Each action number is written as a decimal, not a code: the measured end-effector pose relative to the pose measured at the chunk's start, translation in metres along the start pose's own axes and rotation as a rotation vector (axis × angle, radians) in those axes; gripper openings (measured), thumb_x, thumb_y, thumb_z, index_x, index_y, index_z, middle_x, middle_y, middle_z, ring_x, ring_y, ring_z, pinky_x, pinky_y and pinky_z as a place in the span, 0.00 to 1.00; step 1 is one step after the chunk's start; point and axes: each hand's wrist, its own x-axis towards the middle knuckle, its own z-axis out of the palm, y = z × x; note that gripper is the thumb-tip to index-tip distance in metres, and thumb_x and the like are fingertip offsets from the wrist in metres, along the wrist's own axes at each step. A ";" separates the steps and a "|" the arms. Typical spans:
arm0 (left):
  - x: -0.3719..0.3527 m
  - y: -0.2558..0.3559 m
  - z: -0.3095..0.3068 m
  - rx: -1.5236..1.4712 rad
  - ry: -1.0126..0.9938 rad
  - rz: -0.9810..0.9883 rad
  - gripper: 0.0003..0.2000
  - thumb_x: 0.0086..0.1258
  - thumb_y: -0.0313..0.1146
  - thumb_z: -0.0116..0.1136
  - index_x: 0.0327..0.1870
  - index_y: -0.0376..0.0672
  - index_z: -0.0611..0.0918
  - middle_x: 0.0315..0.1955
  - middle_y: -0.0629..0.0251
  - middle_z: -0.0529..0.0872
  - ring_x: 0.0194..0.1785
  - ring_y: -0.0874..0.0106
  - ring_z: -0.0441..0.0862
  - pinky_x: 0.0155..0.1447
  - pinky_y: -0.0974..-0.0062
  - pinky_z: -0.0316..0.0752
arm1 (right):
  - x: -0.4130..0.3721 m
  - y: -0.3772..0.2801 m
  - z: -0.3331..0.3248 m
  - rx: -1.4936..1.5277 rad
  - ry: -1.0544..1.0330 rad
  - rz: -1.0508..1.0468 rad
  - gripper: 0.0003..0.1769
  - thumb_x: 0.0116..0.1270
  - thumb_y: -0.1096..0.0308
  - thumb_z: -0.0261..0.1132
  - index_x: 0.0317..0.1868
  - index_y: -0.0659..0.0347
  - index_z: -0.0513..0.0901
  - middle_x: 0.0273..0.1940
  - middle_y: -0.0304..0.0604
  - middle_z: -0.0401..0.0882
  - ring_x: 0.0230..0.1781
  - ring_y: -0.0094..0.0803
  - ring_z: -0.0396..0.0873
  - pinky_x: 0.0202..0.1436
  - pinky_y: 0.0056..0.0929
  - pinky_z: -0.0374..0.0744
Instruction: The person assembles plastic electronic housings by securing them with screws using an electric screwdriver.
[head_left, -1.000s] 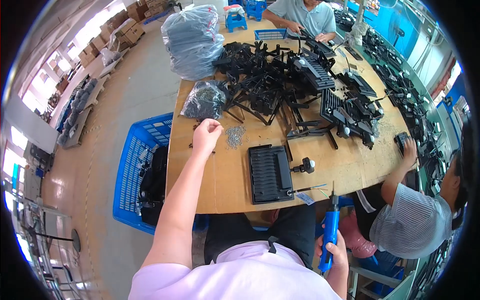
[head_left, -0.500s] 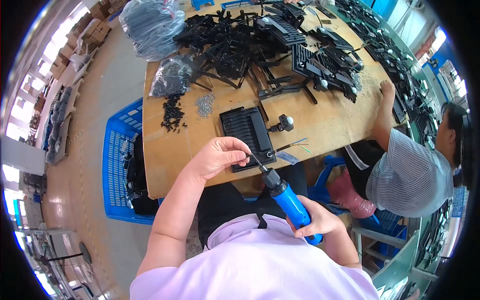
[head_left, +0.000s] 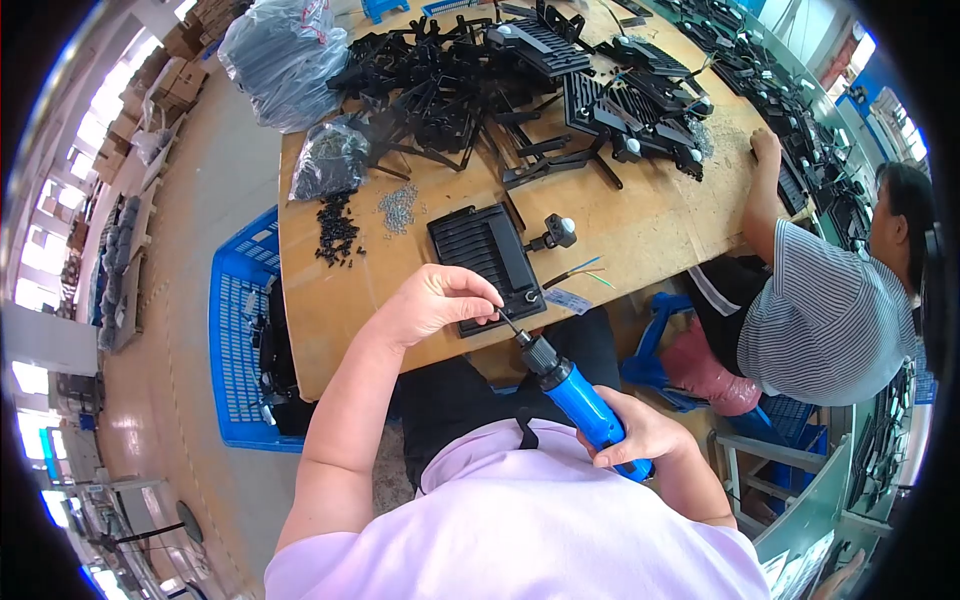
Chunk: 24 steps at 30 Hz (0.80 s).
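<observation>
My right hand (head_left: 645,428) is wrapped round a blue electric screwdriver (head_left: 582,402), which points up and to the left. The tip of its thin bit meets the fingertips of my left hand (head_left: 440,300). Thumb and forefinger of that hand pinch a tiny dark piece that looks like a black screw. Just beyond the fingers, a black finned lamp housing (head_left: 480,255) lies on the table, its near edge partly hidden by my left hand. A sensor head with a pale dome (head_left: 560,232) sticks out from its right side, and loose coloured wires (head_left: 585,268) come out below.
On the wooden table (head_left: 400,345) lie black screws (head_left: 337,228), silver washers (head_left: 398,209), a clear plastic bag (head_left: 330,160) and heaped black brackets (head_left: 430,100). More finned lamps (head_left: 630,105) lie beyond. A blue crate (head_left: 238,345) stands left; a co-worker in stripes (head_left: 825,310) sits right.
My left hand stays pinched at the bit's tip, and the screwdriver has shifted slightly. The whole view has moved a little, so the table's things appear further left.
</observation>
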 end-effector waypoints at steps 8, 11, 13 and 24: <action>0.002 0.016 -0.007 0.287 -0.158 0.115 0.06 0.69 0.22 0.69 0.44 0.37 0.91 0.37 0.65 0.92 0.42 0.78 0.87 0.49 0.79 0.81 | 0.000 0.005 -0.002 0.121 -0.060 0.011 0.53 0.48 0.53 0.89 0.66 0.67 0.68 0.45 0.45 0.83 0.42 0.30 0.83 0.47 0.30 0.82; 0.002 0.027 -0.006 0.458 -0.237 0.199 0.06 0.68 0.22 0.70 0.44 0.37 0.91 0.35 0.66 0.92 0.40 0.79 0.86 0.47 0.79 0.80 | -0.003 0.000 -0.004 0.330 -0.143 0.087 0.52 0.48 0.54 0.89 0.66 0.67 0.68 0.44 0.45 0.83 0.41 0.30 0.83 0.46 0.30 0.82; 0.004 0.030 -0.006 0.462 -0.247 0.121 0.06 0.67 0.23 0.70 0.43 0.37 0.91 0.34 0.66 0.92 0.39 0.79 0.86 0.45 0.80 0.80 | -0.004 0.001 -0.004 0.249 -0.107 0.069 0.52 0.48 0.54 0.89 0.65 0.67 0.68 0.44 0.46 0.83 0.41 0.30 0.83 0.45 0.30 0.82; 0.013 0.011 0.003 0.263 -0.253 0.082 0.06 0.67 0.19 0.68 0.43 0.34 0.91 0.37 0.61 0.92 0.40 0.75 0.88 0.48 0.77 0.82 | -0.012 0.013 -0.010 0.469 -0.193 0.094 0.53 0.46 0.56 0.88 0.68 0.65 0.68 0.40 0.47 0.82 0.36 0.32 0.83 0.38 0.30 0.82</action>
